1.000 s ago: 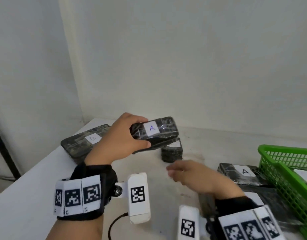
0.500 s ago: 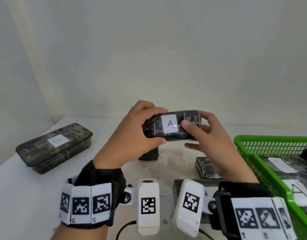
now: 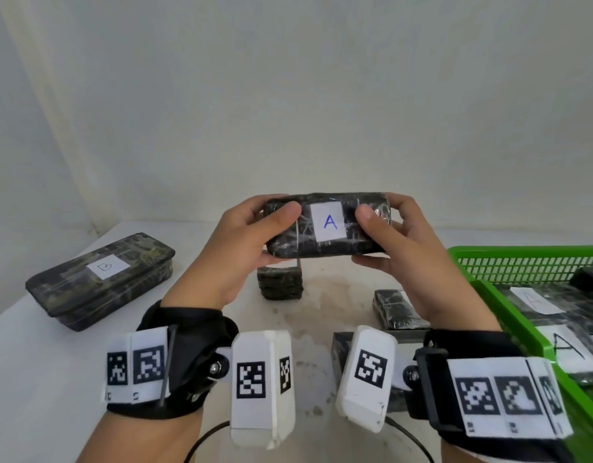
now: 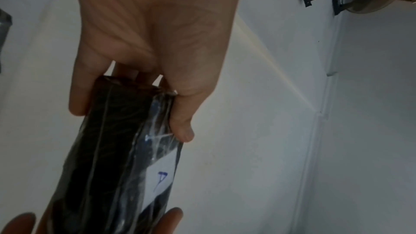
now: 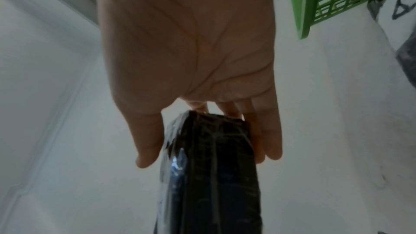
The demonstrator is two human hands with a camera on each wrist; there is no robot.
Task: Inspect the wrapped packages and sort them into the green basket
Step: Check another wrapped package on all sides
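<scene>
A dark wrapped package (image 3: 325, 243) with a white label marked A is held level above the table, its label facing me. My left hand (image 3: 251, 238) grips its left end, thumb on the front and fingers behind. My right hand (image 3: 393, 243) grips the right end the same way. The left wrist view shows the package (image 4: 117, 157) running away from the palm, and the right wrist view shows its dark end (image 5: 211, 166) between thumb and fingers. The green basket (image 3: 509, 262) stands at the right with several A-labelled packages (image 3: 552, 315) inside.
A long package marked B (image 3: 101, 279) lies at the table's left. A small dark package (image 3: 281, 285) stands under the held one. Two more dark packages (image 3: 393, 309) lie between my right wrist and the basket. A white wall rises behind the table.
My right hand came up and took hold of the package's right end. Both hands have raised it and turned it level, label towards me. My view has swung right, showing more of the basket.
</scene>
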